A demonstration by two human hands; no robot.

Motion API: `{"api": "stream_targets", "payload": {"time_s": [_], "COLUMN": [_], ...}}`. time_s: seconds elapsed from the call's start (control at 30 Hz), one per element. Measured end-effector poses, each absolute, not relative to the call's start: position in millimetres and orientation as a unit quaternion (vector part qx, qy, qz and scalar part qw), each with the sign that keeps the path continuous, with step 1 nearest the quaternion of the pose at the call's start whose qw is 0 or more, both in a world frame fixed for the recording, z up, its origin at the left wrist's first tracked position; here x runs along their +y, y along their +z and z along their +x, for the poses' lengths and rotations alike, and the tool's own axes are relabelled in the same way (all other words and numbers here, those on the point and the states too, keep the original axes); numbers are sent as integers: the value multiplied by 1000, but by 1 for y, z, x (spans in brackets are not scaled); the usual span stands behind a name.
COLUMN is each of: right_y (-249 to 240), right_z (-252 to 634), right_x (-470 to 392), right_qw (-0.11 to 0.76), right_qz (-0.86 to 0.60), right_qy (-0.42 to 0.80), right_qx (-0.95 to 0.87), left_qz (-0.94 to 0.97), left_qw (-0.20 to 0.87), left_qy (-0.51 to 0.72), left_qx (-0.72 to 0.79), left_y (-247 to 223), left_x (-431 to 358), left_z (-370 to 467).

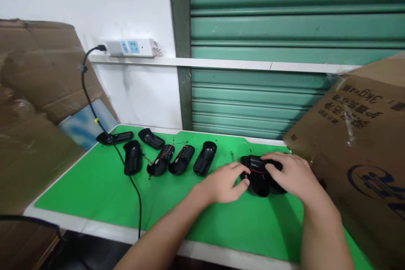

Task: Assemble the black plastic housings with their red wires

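My right hand (290,173) curls over a curved black plastic shell (255,163), gripping its right end. A thin red wire runs along that shell's lower edge. Directly beneath are more black shells (260,184), partly covered by the hand and the held piece. My left hand (225,182) comes in from the left, its thumb and fingers apart, with the fingertips at the shells' left edge by the red wire. Whether those fingertips touch the wire is too blurred to tell.
Several similar black shells (205,158) lie on the green mat (95,190), some with thin wires. A black cable (136,190) crosses the mat from a power strip (139,47). Cardboard flanks the table at left (34,93) and right (357,147). Behind stands a green shutter (268,29).
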State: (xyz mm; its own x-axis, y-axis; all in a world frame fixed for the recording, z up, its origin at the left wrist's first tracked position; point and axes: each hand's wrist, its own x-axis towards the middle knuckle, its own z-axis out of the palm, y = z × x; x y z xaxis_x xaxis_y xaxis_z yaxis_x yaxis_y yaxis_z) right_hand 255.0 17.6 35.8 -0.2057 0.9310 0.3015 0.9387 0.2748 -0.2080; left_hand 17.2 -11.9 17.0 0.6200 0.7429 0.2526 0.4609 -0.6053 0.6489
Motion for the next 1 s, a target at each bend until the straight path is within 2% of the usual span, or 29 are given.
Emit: {"api": "stream_targets", "payload": {"time_s": [0.13,0.27,0.4,0.53,0.7,0.9,1.0], "right_y": [42,50,51,42,18,4,1], "right_z": [242,216,185,142,100,93,91], "right_x": [19,10,-3,-17,-31,-29,-27], "right_qw": [278,384,416,342,229,193,203], "right_qz": [-570,-488,-388,-343,-365,-396,-390], "right_qy": [-62,-49,-25,-61,-30,19,40], "right_qx": [-771,-782,-822,-873,-902,-898,-897], "left_qz": [849,778,674,634,626,646,658], "left_qw": [208,98,44,51,76,108,96], "left_qy": [267,283,268,172,137,146,210], "left_qx": [406,552,687,752,764,742,717], "left_y": [25,40,51,47,39,34,38], "left_x": [-7,3,10,13,15,22,25], "left_z": [10,-13,-44,-62,-65,-67,-70]}}
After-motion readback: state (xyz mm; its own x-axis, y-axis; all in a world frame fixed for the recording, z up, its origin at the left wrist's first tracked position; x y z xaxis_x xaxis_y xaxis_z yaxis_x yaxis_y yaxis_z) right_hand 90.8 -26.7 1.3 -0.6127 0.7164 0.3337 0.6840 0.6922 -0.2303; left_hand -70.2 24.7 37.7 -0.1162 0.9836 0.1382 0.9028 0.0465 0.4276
